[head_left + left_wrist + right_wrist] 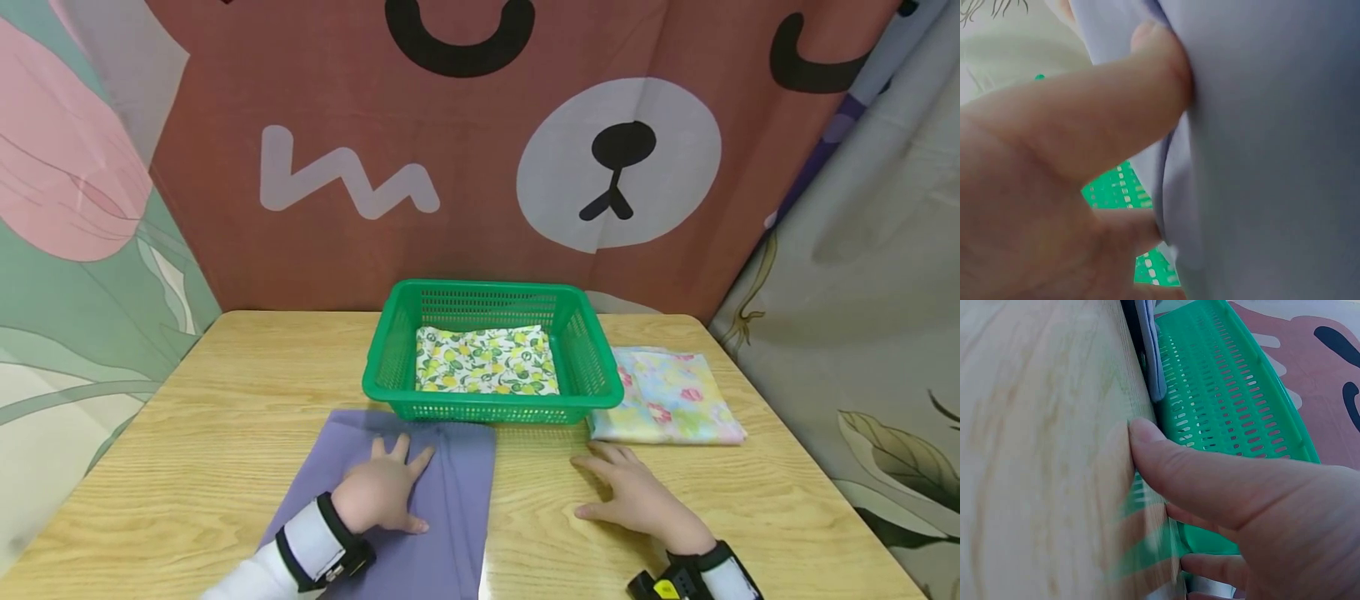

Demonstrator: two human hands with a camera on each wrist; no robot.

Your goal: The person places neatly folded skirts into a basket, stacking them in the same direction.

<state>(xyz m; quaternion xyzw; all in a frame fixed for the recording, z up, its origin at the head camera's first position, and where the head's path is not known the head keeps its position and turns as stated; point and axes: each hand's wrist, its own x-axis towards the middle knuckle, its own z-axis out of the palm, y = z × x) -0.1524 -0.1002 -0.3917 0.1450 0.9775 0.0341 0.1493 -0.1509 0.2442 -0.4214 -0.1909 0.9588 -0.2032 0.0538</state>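
A purple folded cloth [450, 517] lies on the table in front of the basket, slightly creased. My left hand [382, 487] rests on it with the fingers spread; in the left wrist view the thumb [1160, 69] presses against the fabric. To the right, my right hand [637, 496] touches the bare wood with its fingers apart and nothing in them. Its fingertips are just short of a pastel floral folded cloth [667, 396]. Inside the green basket [491, 408] lies a folded cloth with a lemon print [487, 360].
The wooden table [202, 433] ends at a brown bear-print curtain [465, 242] behind the basket. More patterned fabric hangs along the left and right sides. The floral cloth lies close against the basket's right side.
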